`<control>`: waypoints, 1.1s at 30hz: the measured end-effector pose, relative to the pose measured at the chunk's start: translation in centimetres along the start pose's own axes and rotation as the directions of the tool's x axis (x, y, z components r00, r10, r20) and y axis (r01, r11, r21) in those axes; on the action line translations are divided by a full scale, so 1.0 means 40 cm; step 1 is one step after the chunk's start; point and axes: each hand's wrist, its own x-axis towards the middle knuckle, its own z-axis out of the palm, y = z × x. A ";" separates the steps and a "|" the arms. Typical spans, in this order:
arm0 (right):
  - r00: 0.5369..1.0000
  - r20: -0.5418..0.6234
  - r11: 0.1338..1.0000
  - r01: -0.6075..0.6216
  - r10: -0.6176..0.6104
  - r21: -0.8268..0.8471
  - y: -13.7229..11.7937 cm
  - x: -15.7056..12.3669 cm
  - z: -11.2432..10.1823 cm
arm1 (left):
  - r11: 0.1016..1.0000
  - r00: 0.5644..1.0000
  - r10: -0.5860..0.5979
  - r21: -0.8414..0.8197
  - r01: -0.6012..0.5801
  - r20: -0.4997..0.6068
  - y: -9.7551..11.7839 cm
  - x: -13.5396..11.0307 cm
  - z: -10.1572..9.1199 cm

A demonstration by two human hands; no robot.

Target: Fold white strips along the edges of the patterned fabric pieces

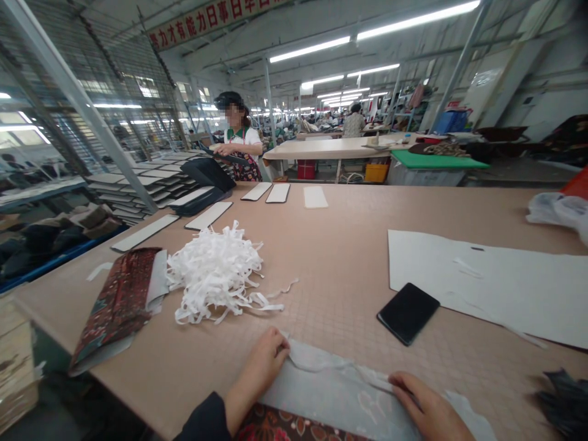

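Observation:
A piece of patterned fabric [285, 427] with a pale grey backing [331, 383] lies at the table's near edge. My left hand [264, 361] pinches the backing's upper left edge, fingers closed. At the same edge, farther right, my right hand [425, 404] has thumb and fingers pressed together on the fabric. A thin pale strip [316, 367] runs along this edge between both hands. Beyond my left hand sits a loose pile of white strips [220, 269]. Left of the pile is a dark red patterned fabric stack [122, 294] with its pale backing partly showing.
A black tablet or phone [408, 313] rests beside a large white board [487, 282] on the right. Several white panels [209, 215] lie along the far left of the brown table [321, 257]. Across it stands a person [239, 138] holding a dark item.

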 end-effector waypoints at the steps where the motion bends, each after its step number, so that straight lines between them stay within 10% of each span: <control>1: 1.000 0.001 1.000 0.005 -0.005 0.001 -0.001 -0.001 -0.001 | 1.000 1.000 -0.009 0.004 0.009 -0.006 -0.005 0.004 -0.003; 13: 1.000 0.004 1.000 0.021 -0.021 -0.019 -0.014 -0.001 -0.005 | 0.994 0.985 0.099 0.020 -0.103 0.144 -0.004 0.008 -0.014; 20: 1.000 -0.026 1.000 0.007 -0.007 0.020 -0.001 0.000 -0.002 | 0.973 0.974 -0.150 -0.147 0.175 0.169 -0.027 0.026 -0.041; 33: 0.991 -0.085 0.984 0.093 -0.106 -0.151 -0.002 0.010 0.016 | 0.979 0.983 -0.182 0.092 0.183 -0.022 -0.022 0.031 0.001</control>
